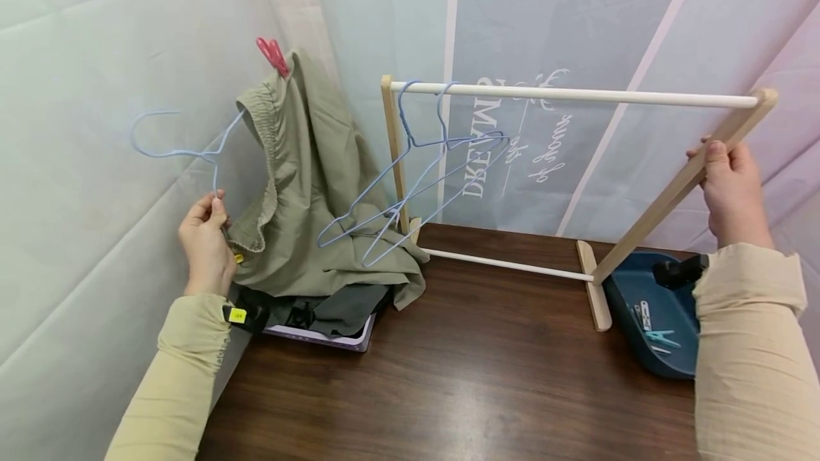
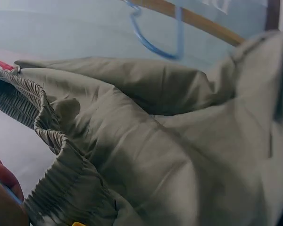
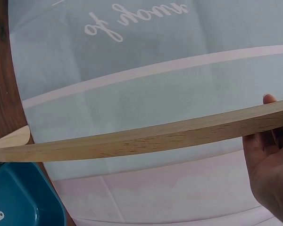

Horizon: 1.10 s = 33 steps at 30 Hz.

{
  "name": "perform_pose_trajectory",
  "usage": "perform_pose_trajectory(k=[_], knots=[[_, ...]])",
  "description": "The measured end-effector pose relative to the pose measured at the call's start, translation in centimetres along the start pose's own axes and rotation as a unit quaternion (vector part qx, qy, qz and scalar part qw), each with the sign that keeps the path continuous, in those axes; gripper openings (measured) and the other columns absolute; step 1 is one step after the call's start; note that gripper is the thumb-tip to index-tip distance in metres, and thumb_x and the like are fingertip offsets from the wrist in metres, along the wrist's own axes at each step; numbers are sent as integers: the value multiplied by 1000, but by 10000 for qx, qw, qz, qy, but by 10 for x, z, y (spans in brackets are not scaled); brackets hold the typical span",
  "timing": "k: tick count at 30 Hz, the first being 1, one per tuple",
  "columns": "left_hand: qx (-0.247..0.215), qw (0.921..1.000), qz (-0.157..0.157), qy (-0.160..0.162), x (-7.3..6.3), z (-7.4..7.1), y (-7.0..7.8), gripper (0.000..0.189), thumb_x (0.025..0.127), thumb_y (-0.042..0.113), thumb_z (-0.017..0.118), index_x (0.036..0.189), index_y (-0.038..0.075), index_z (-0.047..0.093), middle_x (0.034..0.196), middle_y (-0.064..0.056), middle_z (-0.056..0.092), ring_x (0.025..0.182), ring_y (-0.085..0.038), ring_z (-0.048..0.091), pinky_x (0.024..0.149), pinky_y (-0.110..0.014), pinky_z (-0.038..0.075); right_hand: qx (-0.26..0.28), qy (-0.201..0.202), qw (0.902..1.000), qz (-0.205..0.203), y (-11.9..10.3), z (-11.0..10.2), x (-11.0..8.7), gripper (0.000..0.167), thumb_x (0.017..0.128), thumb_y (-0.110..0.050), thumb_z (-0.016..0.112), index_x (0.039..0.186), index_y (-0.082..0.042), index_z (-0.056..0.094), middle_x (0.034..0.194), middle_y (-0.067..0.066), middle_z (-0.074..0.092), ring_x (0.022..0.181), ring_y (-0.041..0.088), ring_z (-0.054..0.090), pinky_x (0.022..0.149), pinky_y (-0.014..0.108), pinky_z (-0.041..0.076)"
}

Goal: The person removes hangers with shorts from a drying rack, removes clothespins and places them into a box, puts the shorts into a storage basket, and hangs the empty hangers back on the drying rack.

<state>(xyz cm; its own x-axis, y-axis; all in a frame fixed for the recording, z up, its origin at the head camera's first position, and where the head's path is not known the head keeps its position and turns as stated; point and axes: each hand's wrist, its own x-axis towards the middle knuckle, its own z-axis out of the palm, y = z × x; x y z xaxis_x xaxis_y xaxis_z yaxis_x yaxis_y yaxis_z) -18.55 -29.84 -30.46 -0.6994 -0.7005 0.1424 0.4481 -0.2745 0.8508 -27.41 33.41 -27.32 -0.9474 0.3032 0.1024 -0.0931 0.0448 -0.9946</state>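
Note:
My left hand (image 1: 206, 237) pinches a blue wire hanger (image 1: 214, 169) between thumb and fingers, its hook pointing left. Olive-green trousers (image 1: 301, 183) with an elastic waistband hang from that hanger. A red clothespin (image 1: 274, 57) grips the waistband's far end, and a bit of a yellow clip (image 1: 239, 258) shows close to my left hand. On the other side, my right hand (image 1: 733, 183) holds the right wooden post of a clothes rack (image 1: 673, 198); in the right wrist view its fingers are around the post (image 3: 170, 134). The trouser legs reach the rack's left foot.
Two blue hangers (image 1: 405, 109) hang at the left end of the white rail (image 1: 576, 94). Below the trousers, a light purple basket (image 1: 320, 336) holds dark cloth (image 1: 352, 308). A blue tray (image 1: 640, 347) with several clothespins stands at the right, on the brown table (image 1: 474, 375).

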Motion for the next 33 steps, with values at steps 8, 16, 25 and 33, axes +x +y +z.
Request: perform_pose_trajectory(k=[8,16,25,33], knots=[[1181,9913,-405,-412,2,-22,-15,20,96,8,53,79,16,61,80,11,61,65,-6,42,61,-15,35,-22,17,10000,-31,2,-1,1,32,91,-48,46,118,-32,49,101,-17,52,107,1,46,122,33,6],[3457,9341,22,-891,-1,-31,-28,21,95,33,58,80,19,53,70,16,44,67,-3,39,62,-16,32,17,67,9999,-100,2,-1,1,29,91,-47,46,115,-32,49,100,-17,52,103,-1,47,122,33,6],[4599,8567,1941,-1300,-3,-30,-45,31,100,20,48,119,-2,60,80,-1,48,69,7,35,66,-18,30,50,33,9999,-110,2,0,0,33,91,-48,46,119,-31,49,101,-17,52,105,0,47,122,32,6],[4605,8527,1941,-1524,-3,-24,-51,24,99,2,44,114,-12,56,103,-27,49,84,0,37,77,-23,33,10,11,10000,3,3,0,0,35,90,-49,46,121,-32,48,101,-18,52,107,0,46,121,30,8]])
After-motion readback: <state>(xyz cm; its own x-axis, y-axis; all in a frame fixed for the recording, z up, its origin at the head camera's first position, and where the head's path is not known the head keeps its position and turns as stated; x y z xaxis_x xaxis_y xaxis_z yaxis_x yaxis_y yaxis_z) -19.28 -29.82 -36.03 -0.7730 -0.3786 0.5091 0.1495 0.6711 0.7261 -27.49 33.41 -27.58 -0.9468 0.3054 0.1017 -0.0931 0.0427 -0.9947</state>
